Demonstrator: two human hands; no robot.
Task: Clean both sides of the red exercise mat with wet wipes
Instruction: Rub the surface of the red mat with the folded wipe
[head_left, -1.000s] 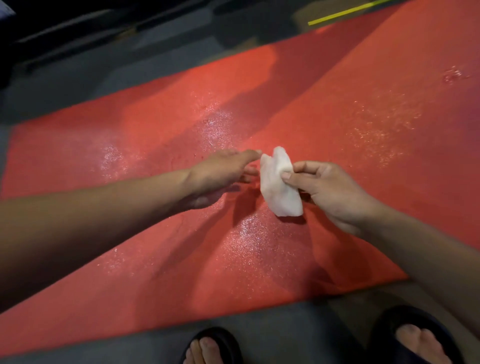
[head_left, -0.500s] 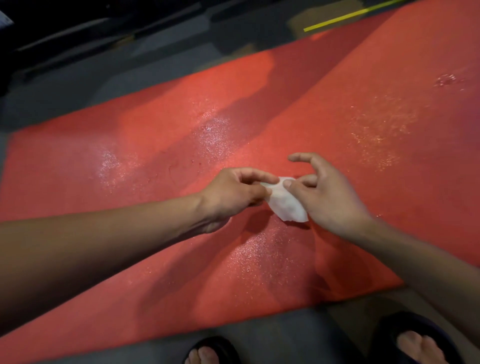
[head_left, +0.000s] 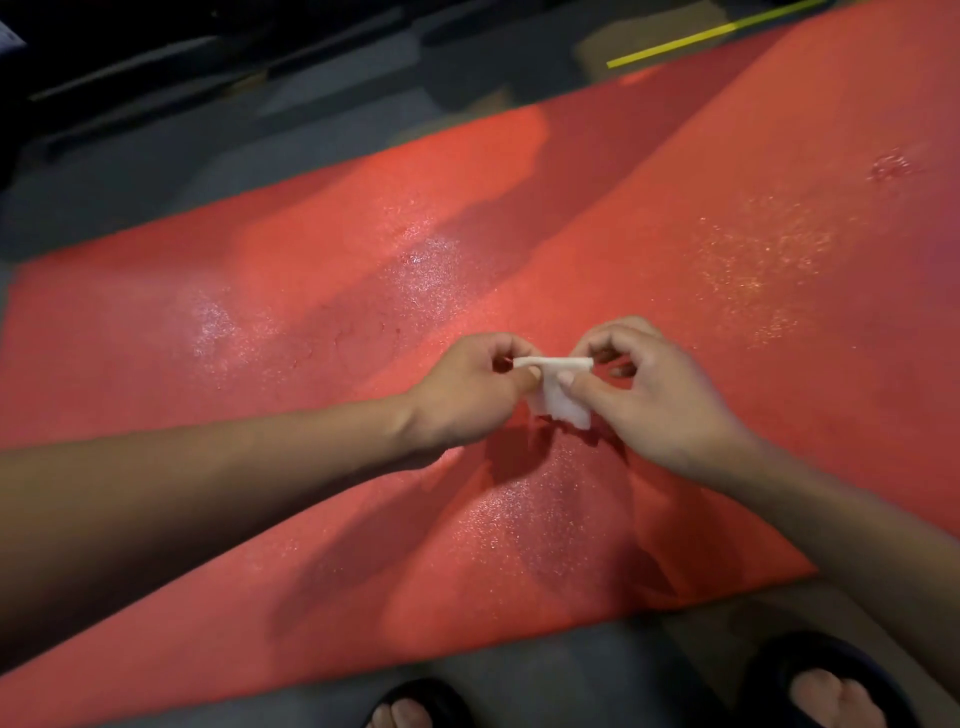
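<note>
The red exercise mat (head_left: 322, 291) lies flat on the floor and fills most of the view, with shiny wet patches on its surface. A small white wet wipe (head_left: 558, 397) hangs folded above the middle of the mat. My left hand (head_left: 467, 389) pinches its top left corner between thumb and fingers. My right hand (head_left: 654, 395) pinches the top right corner, its thumb pressed on the wipe's front. The wipe's top edge is stretched level between both hands, and the rest droops below.
Grey floor (head_left: 545, 670) borders the mat's near edge, where my two feet in dark sandals (head_left: 415, 706) (head_left: 821, 680) stand. Beyond the mat's far edge are dark objects and a yellow line (head_left: 717, 34) on the floor.
My left hand has come over and taken hold of the wipe, which only my right hand held a second ago. Both hands now stretch it between them, slightly higher and refolded.
</note>
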